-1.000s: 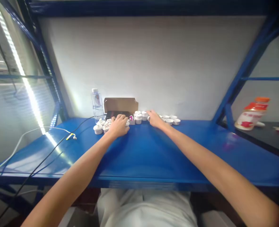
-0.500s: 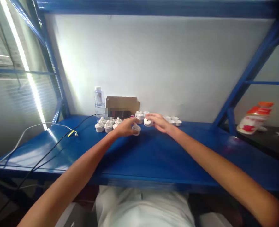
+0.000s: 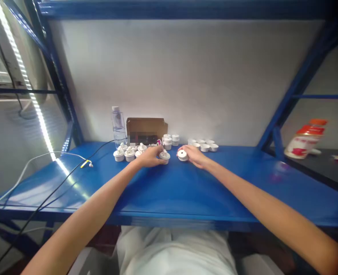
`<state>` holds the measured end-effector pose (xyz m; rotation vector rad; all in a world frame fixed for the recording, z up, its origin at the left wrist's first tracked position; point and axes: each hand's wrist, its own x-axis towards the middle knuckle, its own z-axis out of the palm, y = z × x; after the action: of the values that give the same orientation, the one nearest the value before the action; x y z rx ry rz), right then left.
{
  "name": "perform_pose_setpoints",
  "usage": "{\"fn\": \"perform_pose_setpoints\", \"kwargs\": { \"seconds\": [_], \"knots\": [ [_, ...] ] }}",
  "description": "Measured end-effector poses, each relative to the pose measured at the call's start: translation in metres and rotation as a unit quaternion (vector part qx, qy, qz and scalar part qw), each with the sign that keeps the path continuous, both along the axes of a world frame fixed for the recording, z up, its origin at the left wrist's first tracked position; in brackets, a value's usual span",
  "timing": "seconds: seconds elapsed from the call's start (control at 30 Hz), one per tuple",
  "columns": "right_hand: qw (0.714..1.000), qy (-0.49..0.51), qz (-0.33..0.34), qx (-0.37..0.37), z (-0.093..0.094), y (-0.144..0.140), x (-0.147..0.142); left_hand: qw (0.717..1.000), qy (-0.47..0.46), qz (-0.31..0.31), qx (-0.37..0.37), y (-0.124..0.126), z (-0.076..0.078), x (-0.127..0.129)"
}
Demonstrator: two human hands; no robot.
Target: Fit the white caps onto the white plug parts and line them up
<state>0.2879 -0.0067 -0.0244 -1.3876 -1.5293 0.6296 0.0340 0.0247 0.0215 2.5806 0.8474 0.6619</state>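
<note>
My left hand [image 3: 152, 156] has its fingers around a small white cup [image 3: 164, 156] with white bits showing at its top. In my right hand [image 3: 195, 156] is a round white lid-like piece [image 3: 182, 155] with a dark hole in its middle, tilted towards me. A short gap separates the two held pieces. Left of my left hand stand several filled white cups [image 3: 124, 154]. Behind the hands is a small group of white pieces with holed tops [image 3: 168, 142], some stacked. Several open white cups [image 3: 205, 147] stand beyond my right hand.
An open cardboard box [image 3: 147, 125] and a clear bottle [image 3: 118, 128] stand at the back of the blue table [image 3: 169, 194]. Cables [image 3: 47, 196] cross its left side. A red and white bottle [image 3: 305, 141] sits on a dark surface at the right.
My right hand has moved slightly right and down with the round white piece. The cup in my left hand now shows more upright, its top in view. The camera view has shifted slightly.
</note>
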Motion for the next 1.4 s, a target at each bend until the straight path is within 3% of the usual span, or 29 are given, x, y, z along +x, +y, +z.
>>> {"fn": "perform_pose_setpoints", "kwargs": {
  "seconds": [0.23, 0.43, 0.6, 0.7, 0.9, 1.07, 1.27, 1.4],
  "knots": [
    [0.997, -0.073, 0.020, 0.032, 0.002, -0.001, 0.007, 0.987, -0.080, 0.044, -0.134, -0.006, 0.004, 0.002],
    [0.987, -0.130, 0.088, 0.042, 0.018, -0.013, 0.005, 0.943, -0.179, 0.026, -0.280, -0.010, 0.013, 0.003],
    [0.989, 0.091, 0.097, 0.072, 0.034, -0.025, -0.009, 0.914, -0.233, 0.012, -0.333, -0.010, 0.016, 0.005],
    [0.981, 0.082, 0.131, 0.119, 0.039, -0.034, -0.025, 0.894, -0.247, -0.029, -0.372, -0.014, 0.015, 0.007],
    [0.981, 0.142, 0.113, 0.062, 0.035, -0.043, -0.049, 0.896, -0.244, -0.064, -0.366, -0.018, 0.018, 0.005],
    [0.976, 0.058, 0.119, 0.173, 0.040, -0.046, -0.050, 0.899, -0.217, -0.044, -0.376, -0.018, 0.023, 0.002],
    [0.974, 0.189, 0.116, 0.056, 0.036, -0.042, -0.053, 0.899, -0.242, -0.097, -0.352, -0.021, 0.022, 0.001],
    [0.978, 0.115, 0.114, 0.135, 0.035, -0.046, -0.055, 0.897, -0.228, -0.059, -0.374, -0.018, 0.022, 0.000]
  ]
}}
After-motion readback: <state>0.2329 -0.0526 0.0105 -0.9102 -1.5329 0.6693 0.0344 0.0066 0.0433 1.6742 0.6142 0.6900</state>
